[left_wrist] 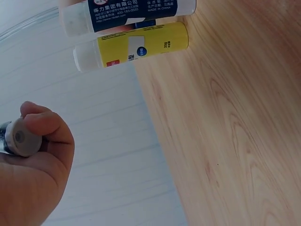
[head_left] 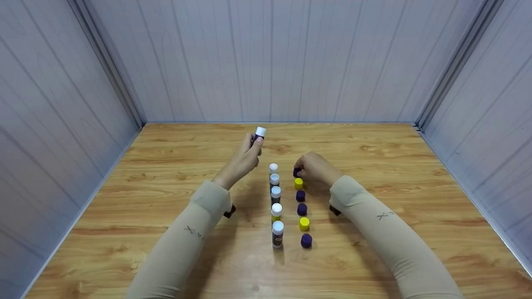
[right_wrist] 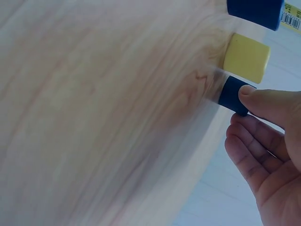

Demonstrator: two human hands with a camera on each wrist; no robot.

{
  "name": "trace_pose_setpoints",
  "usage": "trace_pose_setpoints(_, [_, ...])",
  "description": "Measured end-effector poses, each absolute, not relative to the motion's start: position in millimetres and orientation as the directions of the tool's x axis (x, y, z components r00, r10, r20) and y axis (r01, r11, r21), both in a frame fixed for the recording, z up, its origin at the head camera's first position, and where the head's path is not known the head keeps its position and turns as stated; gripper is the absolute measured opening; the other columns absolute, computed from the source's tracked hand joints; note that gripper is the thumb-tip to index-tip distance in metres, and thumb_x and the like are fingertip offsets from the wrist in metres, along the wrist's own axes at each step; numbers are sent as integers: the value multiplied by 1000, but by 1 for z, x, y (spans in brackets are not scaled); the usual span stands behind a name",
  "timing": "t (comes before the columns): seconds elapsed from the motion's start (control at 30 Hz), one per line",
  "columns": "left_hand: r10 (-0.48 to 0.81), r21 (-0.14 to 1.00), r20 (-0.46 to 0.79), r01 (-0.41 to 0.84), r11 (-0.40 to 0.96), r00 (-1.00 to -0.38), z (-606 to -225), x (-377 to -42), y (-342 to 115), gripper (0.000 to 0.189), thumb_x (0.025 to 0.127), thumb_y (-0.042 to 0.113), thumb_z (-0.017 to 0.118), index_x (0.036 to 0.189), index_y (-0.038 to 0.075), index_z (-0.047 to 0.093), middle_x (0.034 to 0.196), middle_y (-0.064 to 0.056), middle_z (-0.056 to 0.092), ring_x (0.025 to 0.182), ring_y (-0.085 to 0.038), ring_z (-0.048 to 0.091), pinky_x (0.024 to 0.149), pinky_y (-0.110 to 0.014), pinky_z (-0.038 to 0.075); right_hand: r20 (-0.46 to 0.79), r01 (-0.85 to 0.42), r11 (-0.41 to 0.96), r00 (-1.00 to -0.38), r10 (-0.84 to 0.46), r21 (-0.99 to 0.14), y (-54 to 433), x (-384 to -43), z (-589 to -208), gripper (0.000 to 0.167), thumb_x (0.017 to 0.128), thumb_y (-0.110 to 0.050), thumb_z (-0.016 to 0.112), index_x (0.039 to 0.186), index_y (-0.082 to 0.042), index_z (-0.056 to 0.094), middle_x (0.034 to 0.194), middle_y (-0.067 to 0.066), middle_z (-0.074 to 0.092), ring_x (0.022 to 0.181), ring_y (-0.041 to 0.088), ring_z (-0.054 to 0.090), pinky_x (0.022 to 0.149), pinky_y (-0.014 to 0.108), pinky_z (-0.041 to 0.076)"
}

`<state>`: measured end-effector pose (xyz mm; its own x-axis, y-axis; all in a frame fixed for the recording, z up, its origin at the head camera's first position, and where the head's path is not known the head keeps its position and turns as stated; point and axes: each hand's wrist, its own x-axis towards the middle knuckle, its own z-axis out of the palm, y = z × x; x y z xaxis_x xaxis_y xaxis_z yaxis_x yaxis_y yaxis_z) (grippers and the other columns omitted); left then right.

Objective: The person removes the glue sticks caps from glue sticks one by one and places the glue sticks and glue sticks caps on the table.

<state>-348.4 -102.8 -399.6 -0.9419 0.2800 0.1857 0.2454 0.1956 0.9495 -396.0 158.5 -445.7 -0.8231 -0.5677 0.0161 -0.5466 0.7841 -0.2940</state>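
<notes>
My left hand [head_left: 244,160] is raised above the far part of the table and grips a glue stick [head_left: 260,132] with a dark label and a white top. In the left wrist view, the round grey end of that glue stick [left_wrist: 24,137] shows between curled fingers. My right hand [head_left: 318,168] pinches a dark blue cap [right_wrist: 233,95] at the far end of a row of caps. The cap appears to be at the table surface. Right beside it stands a yellow cap [right_wrist: 247,57].
Several uncapped glue sticks stand upright in a row between the hands, the nearest glue stick [head_left: 277,235] dark-labelled and the one behind it, a glue stick [head_left: 276,212], yellow. To their right runs the line of caps, ending near me with a dark cap [head_left: 306,240]. Pale panels [head_left: 274,62] enclose the wooden table [head_left: 166,174].
</notes>
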Motion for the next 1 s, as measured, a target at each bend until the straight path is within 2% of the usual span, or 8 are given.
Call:
trace_pose_setpoints(0.2, [265,927,196,266,264,-944,-401,-352,-102,31,118,35,43,130,7,49,102,-7,52,78,-18,54,67,-27,44,-4,-517,795,-837,-547,-318,158,-395,-445,20,101,-1,69,117,1,82,115,18,81,106,32,76,92,45,64])
trace_pose_setpoints(0.33, [248,904,223,295,308,-943,-402,-355,-101,34,116,34,50,133,6,56,104,-6,56,89,-17,57,76,-29,49,-5,-517,801,-839,-543,-303,156,-395,-444,19,101,-2,70,116,2,82,115,19,81,107,33,76,96,46,63])
trace_pose_setpoints(0.43, [237,894,233,304,328,-943,-403,-359,-101,35,114,33,57,133,4,61,103,-5,59,90,-18,57,79,-29,49,3,-532,797,-833,-554,-285,156,-396,-445,19,101,-1,70,115,2,82,114,20,81,107,35,76,96,46,63])
trace_pose_setpoints(0.57, [228,889,227,297,349,-947,-407,-366,-102,33,111,32,64,127,4,66,103,-6,63,90,-18,61,78,-30,51,9,-545,791,-825,-566,-278,156,-397,-446,19,101,-1,70,114,3,82,113,19,81,106,35,77,94,46,64])
trace_pose_setpoints(0.77, [219,882,220,290,372,-951,-415,-374,-104,29,108,30,70,124,5,69,110,-11,69,99,-22,66,87,-37,57,-1,-534,792,-829,-559,-297,154,-397,-447,18,101,-1,69,113,2,83,111,19,82,102,33,76,93,46,63])
trace_pose_setpoints(1.0, [225,870,219,295,396,-949,-424,-381,-101,19,105,21,76,117,6,74,110,-10,77,101,-23,71,93,-39,58,-24,-490,810,-851,-524,-322,154,-395,-445,19,101,-1,69,114,1,82,111,18,81,101,31,75,91,45,63])
